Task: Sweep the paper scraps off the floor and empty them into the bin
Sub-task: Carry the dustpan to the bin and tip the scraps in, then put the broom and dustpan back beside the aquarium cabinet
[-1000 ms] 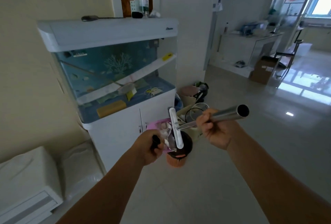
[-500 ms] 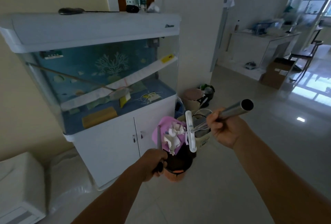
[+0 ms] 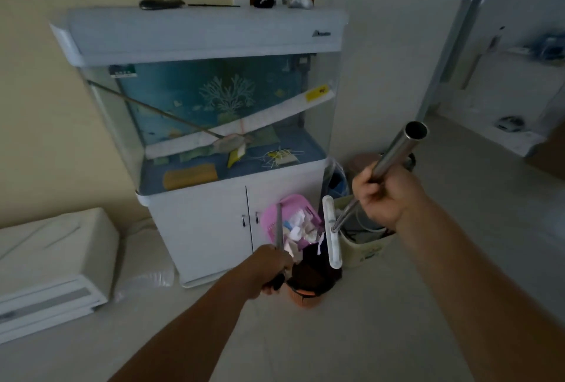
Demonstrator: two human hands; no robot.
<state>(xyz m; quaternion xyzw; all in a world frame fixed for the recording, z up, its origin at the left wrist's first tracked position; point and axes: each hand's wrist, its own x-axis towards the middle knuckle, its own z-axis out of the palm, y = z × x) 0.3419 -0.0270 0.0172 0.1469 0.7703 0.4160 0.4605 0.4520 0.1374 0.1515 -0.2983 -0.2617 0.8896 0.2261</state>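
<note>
paper scraps [image 3: 298,230] in dustpan [image 3: 276,213], above left hand [image 3: 273,268]

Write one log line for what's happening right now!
phase: emptying | left hand: tips pink dustpan | paper scraps: in pan above orange bin | right hand: grips broom pole

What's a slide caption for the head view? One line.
Left hand tips pink dustpan of scraps over bin; right hand holds broom.

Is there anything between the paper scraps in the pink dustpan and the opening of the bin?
Nothing visible. The paper scraps lie in the tilted pink dustpan directly above the dark-lined bin. The white broom head stands just to the right, beside that path.
</note>
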